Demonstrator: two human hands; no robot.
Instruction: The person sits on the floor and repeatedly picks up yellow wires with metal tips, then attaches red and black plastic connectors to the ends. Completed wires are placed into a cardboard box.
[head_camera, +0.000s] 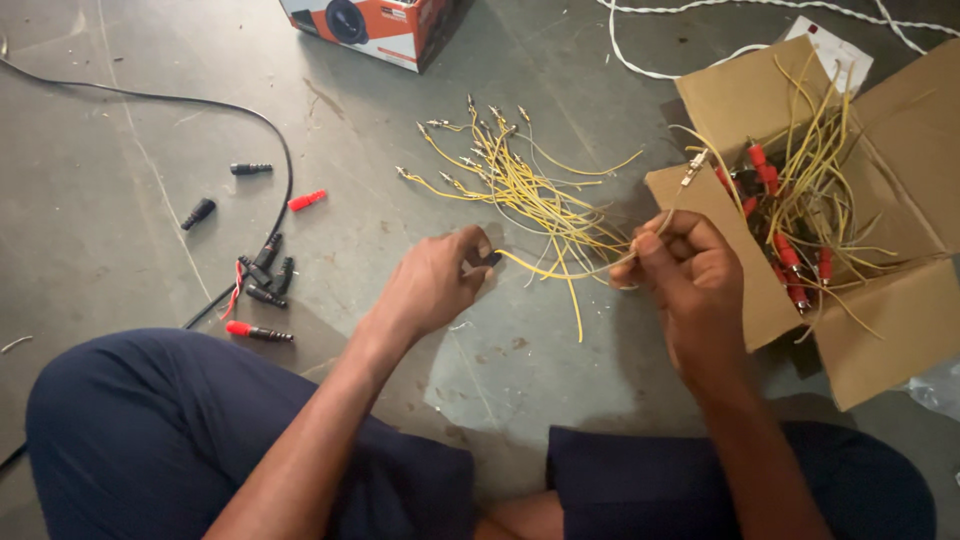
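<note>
1. Wire (548, 268), one yellow lead, ran almost level between the two hands, its long axis left to right across the person's front, just above the floor (150, 240).
2. The left hand (432, 282) pinched the wire's near end, grip narrow, thumb and forefinger closed on it next to a small dark piece whose kind I could not tell.
3. The right hand (690, 285) held the other end, fingers curled tight; a thin pale lead with a metal tip rose from that fist toward the cardboard box (880, 330).
4. From the left grip the wire lay to the right and slightly down; a loose yellow tail hung from its middle toward the person's knees.
5. The pile of yellow leads (515, 180) lay on the floor beyond both hands, nearer the left one, tips fanned away from the person.
6. The box stood just beside the right hand, holding more yellow leads and red plugs (790, 265).
7. Black and red plug shells (262, 285) lay well apart, left of the left hand, by a black cable (270, 130).
</note>
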